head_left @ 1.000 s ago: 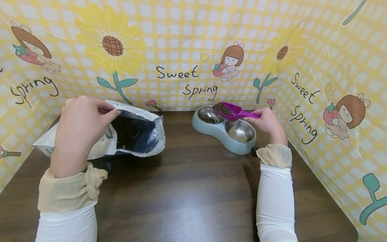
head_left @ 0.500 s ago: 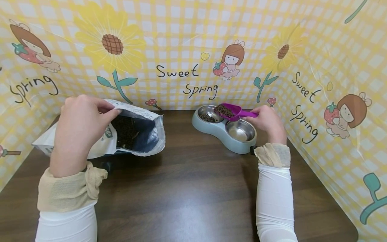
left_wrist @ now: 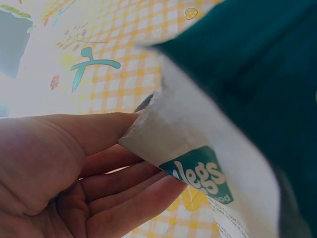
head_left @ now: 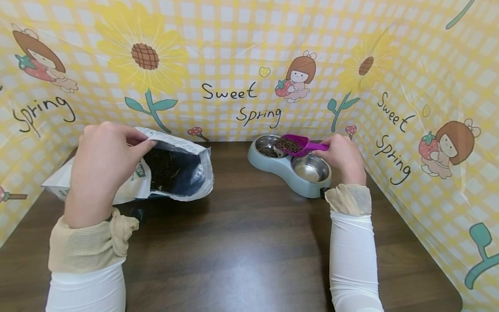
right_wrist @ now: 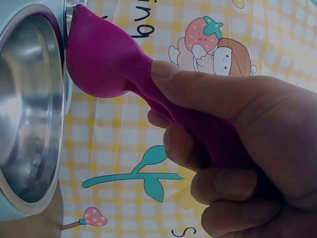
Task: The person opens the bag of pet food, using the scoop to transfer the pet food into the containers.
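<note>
My right hand point(head_left: 343, 157) grips the handle of a magenta scoop point(head_left: 308, 146), its fingers curled round it in the right wrist view. Brown kibble point(head_left: 287, 145) fills the scoop, which hovers over the double pet bowl point(head_left: 273, 168). In the left steel dish lies some more kibble point(head_left: 267, 151); the right steel dish point(head_left: 310, 169) is bare. At the left, my left hand point(head_left: 105, 169) pinches the upper edge of an open pet food bag point(head_left: 202, 173) lying on its side. Dark kibble point(head_left: 161, 171) shows inside the bag. Its printed label point(left_wrist: 200, 176) appears in the left wrist view.
A brown wooden table point(head_left: 234, 242) carries the bag and the bowl. Yellow checked cloth point(head_left: 226, 52) with flowers and figures stands as walls behind and at both sides. The bowl sits close to the back cloth.
My right hand and forearm have shifted slightly left, while the scoop has dipped a little and stays over the bowl. The left hand and the bag have stayed put.
</note>
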